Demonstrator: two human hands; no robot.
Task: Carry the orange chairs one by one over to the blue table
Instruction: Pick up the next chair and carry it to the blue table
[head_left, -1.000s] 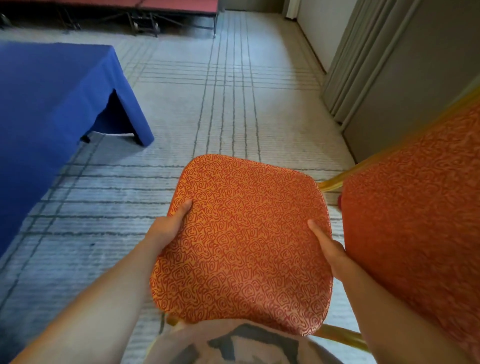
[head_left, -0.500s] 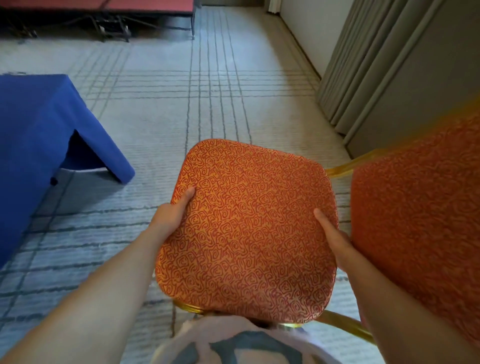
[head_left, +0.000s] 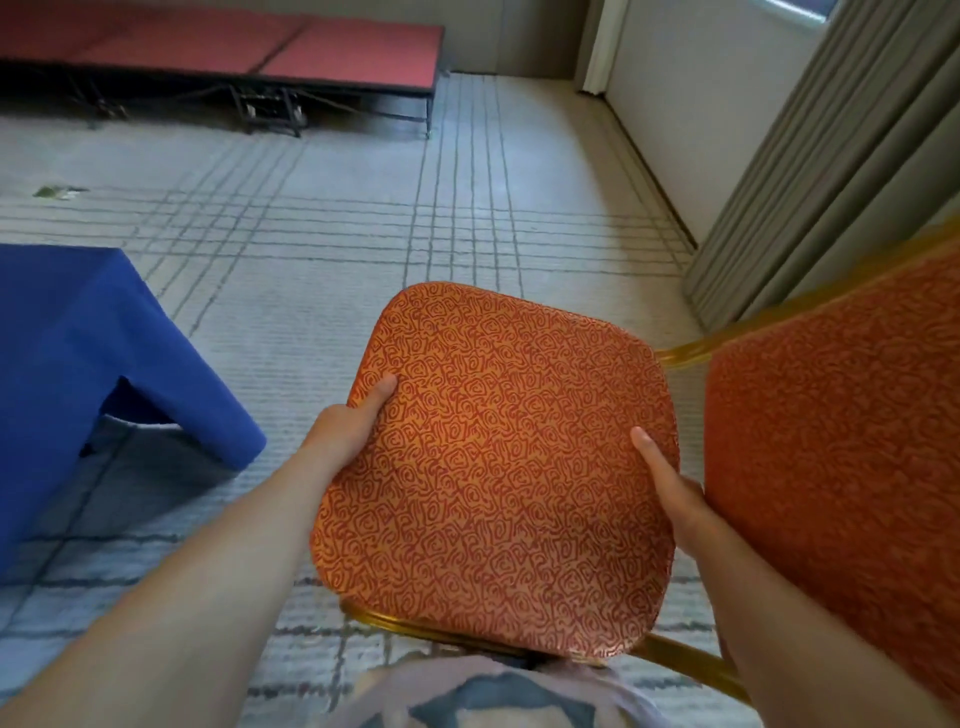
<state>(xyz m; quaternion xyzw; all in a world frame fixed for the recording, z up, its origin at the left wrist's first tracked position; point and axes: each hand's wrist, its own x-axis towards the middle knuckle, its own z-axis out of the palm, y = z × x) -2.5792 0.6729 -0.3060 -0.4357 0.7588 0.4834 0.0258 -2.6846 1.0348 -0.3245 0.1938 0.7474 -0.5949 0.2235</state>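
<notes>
Grey lined carpet (head_left: 363, 234) covers the room. Left grip (head_left: 345, 431) clasps the left edge of the orange chair (head_left: 498, 467) seat, thumb on top; right grip (head_left: 670, 488) clasps the right edge likewise. Chair sits before the torso, backrest (head_left: 841, 441) to the right, gold frame (head_left: 680, 657) beneath. Blue-draped surface (head_left: 78, 353) stands left, apart from the chair. Red platform (head_left: 337, 52) at far wall; grey curtain (head_left: 831, 156) right.

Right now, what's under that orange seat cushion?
A gold metal frame peeks out below the seat cushion, above striped carpet. The chair legs and the fingers of the left hand and right hand are covered.
</notes>
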